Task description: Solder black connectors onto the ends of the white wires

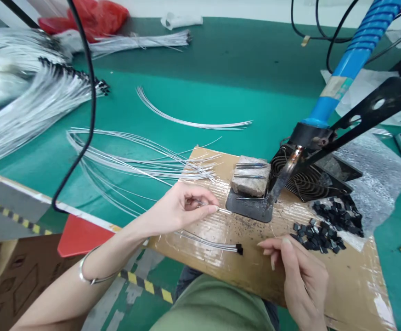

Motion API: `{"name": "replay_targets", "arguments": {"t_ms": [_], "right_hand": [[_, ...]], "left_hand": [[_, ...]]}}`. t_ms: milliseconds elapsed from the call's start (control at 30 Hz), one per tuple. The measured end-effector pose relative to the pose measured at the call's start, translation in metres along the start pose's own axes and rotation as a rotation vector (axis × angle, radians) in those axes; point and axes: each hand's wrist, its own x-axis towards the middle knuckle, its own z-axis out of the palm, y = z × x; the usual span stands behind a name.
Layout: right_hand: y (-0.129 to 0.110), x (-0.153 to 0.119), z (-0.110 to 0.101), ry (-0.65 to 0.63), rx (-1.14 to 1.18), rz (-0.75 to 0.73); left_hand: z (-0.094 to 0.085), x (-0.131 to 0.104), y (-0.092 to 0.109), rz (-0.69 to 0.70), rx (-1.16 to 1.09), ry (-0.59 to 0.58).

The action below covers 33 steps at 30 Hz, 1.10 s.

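My left hand (pixel 186 207) pinches a thin white wire (pixel 225 211), whose end points right toward the dark metal plate (pixel 250 209). On that plate rests a worn block (pixel 250 177) with thin metal pins on it. My right hand (pixel 296 266) hovers over the cardboard, fingers curled with thumb and forefinger close; whether anything is between them is hidden. Between my hands, nearer my body, lie wires with black connectors (pixel 239 248) on their ends. Small black connector pieces (pixel 319 236) are heaped just beyond my right hand. White wires (pixel 145 161) fan out beyond my left hand.
A blue tube (pixel 352 64) and a black bracket (pixel 369 115) slant down over the cardboard (pixel 355 280) at the right. A black cable (pixel 92 92) hangs at the left. Wire bundles (pixel 38 105) lie at the far left, and a loose bunch (pixel 193 123) curves across the green mat.
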Motion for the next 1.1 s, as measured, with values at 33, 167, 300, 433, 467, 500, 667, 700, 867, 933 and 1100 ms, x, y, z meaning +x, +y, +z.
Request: {"name": "replay_targets", "arguments": {"t_ms": [33,167,300,433,467,500,667,700,867,933,1100], "right_hand": [[-0.002,0.001,0.001,-0.003,0.001,0.008],[-0.003,0.006,-0.003,0.010,-0.011,-0.009],[0.002,0.011,-0.027,0.186,-0.101,-0.022],[0.010,0.008,-0.055,0.294,-0.238,0.001],[0.011,0.007,-0.060,0.285,-0.280,-0.009],[0.013,0.006,-0.063,0.261,-0.320,-0.025],[0.019,0.002,-0.064,0.065,-0.467,-0.105],[0.021,0.002,-0.063,0.044,-0.506,-0.131],[0.027,0.005,-0.057,0.003,-0.660,-0.225],[0.027,0.006,-0.056,0.004,-0.676,-0.210],[0.022,0.006,-0.054,0.064,-0.643,-0.170]], "left_hand": [[0.002,-0.001,0.002,-0.002,0.014,-0.016],[0.009,-0.005,0.009,-0.003,0.040,-0.010],[0.012,-0.010,0.007,-0.011,-0.008,0.027],[0.015,-0.011,0.000,-0.030,-0.041,0.075],[0.017,-0.010,-0.001,-0.032,-0.045,0.082],[0.019,-0.010,-0.001,-0.032,-0.051,0.088],[0.031,-0.006,0.002,-0.046,-0.120,0.113],[0.033,-0.005,0.003,-0.056,-0.130,0.116],[0.040,-0.005,0.008,-0.105,-0.161,0.111],[0.042,-0.005,0.011,-0.115,-0.169,0.102],[0.046,-0.003,0.020,-0.161,-0.184,0.084]]}}
